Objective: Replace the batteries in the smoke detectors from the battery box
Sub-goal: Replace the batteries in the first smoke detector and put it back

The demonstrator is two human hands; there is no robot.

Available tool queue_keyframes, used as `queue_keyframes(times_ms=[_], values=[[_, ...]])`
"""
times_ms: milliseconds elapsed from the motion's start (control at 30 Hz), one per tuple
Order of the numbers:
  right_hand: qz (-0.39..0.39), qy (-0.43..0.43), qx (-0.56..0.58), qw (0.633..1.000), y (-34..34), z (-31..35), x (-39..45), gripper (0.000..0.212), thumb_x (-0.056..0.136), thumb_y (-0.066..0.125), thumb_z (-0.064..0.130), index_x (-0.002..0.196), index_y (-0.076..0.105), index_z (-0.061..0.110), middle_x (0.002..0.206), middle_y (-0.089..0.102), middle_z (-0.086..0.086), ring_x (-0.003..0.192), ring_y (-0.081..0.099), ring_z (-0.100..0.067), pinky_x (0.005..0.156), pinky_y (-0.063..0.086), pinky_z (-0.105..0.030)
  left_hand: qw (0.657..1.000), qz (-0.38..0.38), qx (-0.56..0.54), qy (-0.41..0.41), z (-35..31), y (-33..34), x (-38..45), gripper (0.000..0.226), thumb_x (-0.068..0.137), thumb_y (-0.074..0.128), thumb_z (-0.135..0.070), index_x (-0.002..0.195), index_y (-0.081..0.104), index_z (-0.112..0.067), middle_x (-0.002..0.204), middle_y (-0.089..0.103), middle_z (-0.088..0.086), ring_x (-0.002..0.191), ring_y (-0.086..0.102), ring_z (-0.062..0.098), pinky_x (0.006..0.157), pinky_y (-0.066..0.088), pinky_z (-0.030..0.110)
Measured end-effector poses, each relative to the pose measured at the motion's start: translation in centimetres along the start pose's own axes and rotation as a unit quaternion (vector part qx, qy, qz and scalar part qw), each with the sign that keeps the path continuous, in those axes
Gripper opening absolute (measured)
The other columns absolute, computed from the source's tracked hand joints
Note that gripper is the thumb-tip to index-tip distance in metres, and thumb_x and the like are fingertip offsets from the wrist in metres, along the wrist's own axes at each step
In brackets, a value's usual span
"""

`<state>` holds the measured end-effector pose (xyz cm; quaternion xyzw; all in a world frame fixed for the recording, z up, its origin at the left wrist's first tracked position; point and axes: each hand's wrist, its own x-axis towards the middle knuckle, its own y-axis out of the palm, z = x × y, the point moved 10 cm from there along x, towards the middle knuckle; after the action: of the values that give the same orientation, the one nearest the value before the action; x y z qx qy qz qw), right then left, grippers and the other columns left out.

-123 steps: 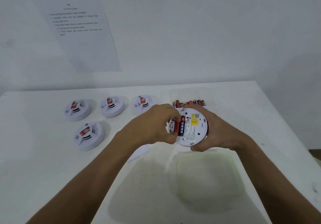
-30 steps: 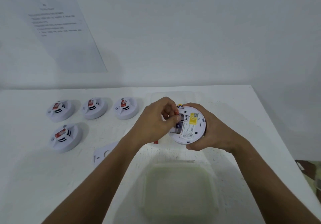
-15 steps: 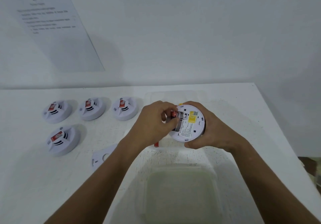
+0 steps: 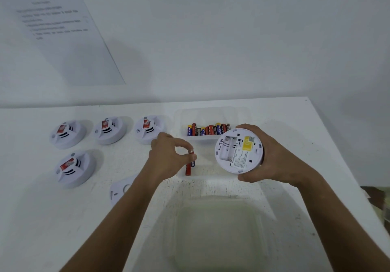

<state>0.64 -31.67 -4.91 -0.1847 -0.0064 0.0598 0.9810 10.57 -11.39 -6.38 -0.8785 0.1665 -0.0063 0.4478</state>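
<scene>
My right hand [image 4: 276, 162] holds a white smoke detector [image 4: 239, 152] back side up, above the table. Its battery compartment [image 4: 228, 147] is open and empty. My left hand [image 4: 166, 157] is to its left and pinches a red battery [image 4: 191, 155] upright between thumb and fingers. Just below it, another red battery [image 4: 188, 170] lies on the table. The clear battery box [image 4: 184, 117] stands behind the hands with several batteries [image 4: 207, 129] in a row inside.
Several white smoke detectors [image 4: 109, 132] sit face up at the left of the white table [image 4: 31, 219]. A white mounting plate [image 4: 120, 189] lies beside my left forearm. A clear plastic container [image 4: 219, 233] stands at the front. The table's right edge [image 4: 337, 145] is near.
My left hand has pulled a battery out of the detector and moved left and down with it. The compartment now shows empty. The battery box has come into full view.
</scene>
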Motion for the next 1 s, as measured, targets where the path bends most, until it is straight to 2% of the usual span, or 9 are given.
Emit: queue_keyframes(times_ms=[233,467,567,667,700,733,833,933,1000], values=[[0.009,0.008,-0.011,1.0,0.2,-0.2,0.1,0.098,0.053,0.09,0.015,0.135,0.042,0.036,0.122,0.054,0.027,0.116,0.054,0.002,0.082,0.052,-0.014,0.99,0.132,0.014,-0.042,0.9,3.2,1.2,0.022,0.077,0.078,-0.036,0.097,0.077,-0.027,0.114,0.069,-0.008,0.102,0.06,0.012,0.09,0.046,0.032],[0.005,0.01,-0.013,1.0,0.0,-0.4,-0.2,0.096,0.054,0.09,0.017,0.134,0.042,0.038,0.121,0.055,0.025,0.117,0.055,-0.001,0.085,0.053,-0.016,0.993,0.102,0.055,-0.032,0.9,2.9,1.1,0.022,0.081,0.073,-0.037,0.103,0.071,-0.035,0.126,0.064,-0.008,0.111,0.058,0.016,0.103,0.043,0.042],[0.002,0.009,-0.01,1.0,-0.3,-0.5,-0.4,0.096,0.054,0.09,0.016,0.134,0.043,0.036,0.123,0.055,0.023,0.117,0.055,-0.003,0.085,0.053,-0.018,0.998,0.064,0.029,0.002,-0.4,0.7,0.9,0.025,0.085,0.07,-0.032,0.11,0.071,-0.029,0.13,0.062,-0.007,0.107,0.059,0.009,0.093,0.041,0.023],[-0.006,0.01,0.005,1.0,-0.7,-0.5,-0.5,0.094,0.053,0.089,0.013,0.132,0.045,0.036,0.121,0.056,0.022,0.116,0.056,-0.002,0.082,0.054,-0.018,0.998,-0.016,0.028,0.058,-2.5,-2.9,1.8,0.023,0.087,0.068,-0.03,0.109,0.072,-0.023,0.123,0.065,-0.004,0.082,0.057,0.004,0.065,0.036,-0.002],[-0.008,0.009,0.007,1.0,-0.8,-0.4,-0.6,0.094,0.053,0.089,0.012,0.132,0.045,0.036,0.12,0.057,0.023,0.115,0.056,-0.002,0.081,0.054,-0.019,0.996,-0.039,0.035,0.066,-3.0,-3.8,2.5,0.023,0.087,0.067,-0.032,0.108,0.071,-0.024,0.123,0.063,-0.002,0.079,0.056,0.006,0.061,0.036,-0.002],[-0.011,0.007,0.009,1.0,-1.0,-0.3,-0.6,0.094,0.052,0.089,0.011,0.132,0.046,0.036,0.12,0.056,0.023,0.115,0.056,-0.002,0.082,0.054,-0.019,0.995,-0.052,0.047,0.068,-3.3,-4.2,3.4,0.024,0.087,0.067,-0.035,0.109,0.07,-0.026,0.125,0.057,0.0,0.089,0.056,0.011,0.07,0.037,0.002],[-0.017,0.004,0.012,1.0,-1.4,0.0,-0.5,0.093,0.052,0.089,0.012,0.131,0.046,0.037,0.121,0.056,0.025,0.116,0.056,-0.002,0.084,0.054,-0.018,0.994,-0.012,0.098,0.049,-3.6,-3.3,6.6,0.031,0.087,0.067,-0.04,0.116,0.067,-0.03,0.135,0.041,0.006,0.128,0.037,0.025,0.099,0.033,0.034],[-0.017,0.0,0.008,1.0,-1.5,0.0,-0.5,0.094,0.052,0.09,0.013,0.132,0.046,0.036,0.123,0.056,0.023,0.118,0.056,-0.003,0.085,0.053,-0.018,0.987,0.051,0.142,0.059,-4.3,-1.2,8.8,0.038,0.085,0.069,-0.043,0.122,0.063,-0.034,0.146,0.033,0.009,0.136,0.028,0.029,0.109,0.027,0.043],[-0.019,0.0,0.008,1.0,-1.6,-0.2,-0.5,0.094,0.053,0.091,0.011,0.132,0.046,0.036,0.123,0.056,0.022,0.118,0.056,-0.003,0.084,0.054,-0.018,0.976,0.039,0.185,0.108,-6.0,-0.5,9.4,0.042,0.083,0.069,-0.046,0.123,0.063,-0.036,0.151,0.028,0.009,0.14,0.022,0.028,0.112,0.022,0.043]])
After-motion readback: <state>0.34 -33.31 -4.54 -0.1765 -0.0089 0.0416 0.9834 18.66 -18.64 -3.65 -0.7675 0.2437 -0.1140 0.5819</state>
